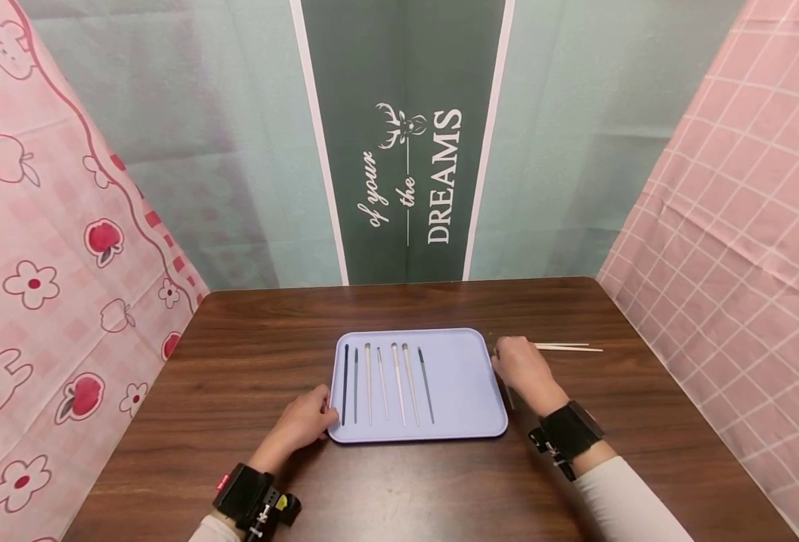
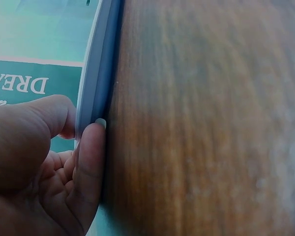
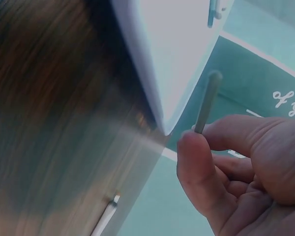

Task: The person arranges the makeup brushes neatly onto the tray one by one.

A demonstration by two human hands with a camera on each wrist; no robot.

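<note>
A lavender tray (image 1: pixel 466 384) lies on the table with several slim brushes (image 1: pixel 369 384) side by side in its left and middle part, some dark-handled, some pale. My left hand (image 1: pixel 305 418) grips the tray's left rim near the front corner; in the left wrist view, the thumb and a finger pinch the rim (image 2: pixel 92 83). Just off the tray's right edge, my right hand (image 1: pixel 524 373) pinches a slim brush (image 3: pixel 207 103) between thumb and finger. Its greenish-grey handle end sticks up past the fingertips in the right wrist view, while the hand hides the rest.
Two pale-handled brushes (image 1: pixel 565 347) lie on the brown wooden table (image 1: pixel 399 489), to the right of my right hand. Behind the table hangs a green cloth (image 1: pixel 406 256) with white lettering. Pink patterned cloths (image 1: pixel 731 226) stand along both sides.
</note>
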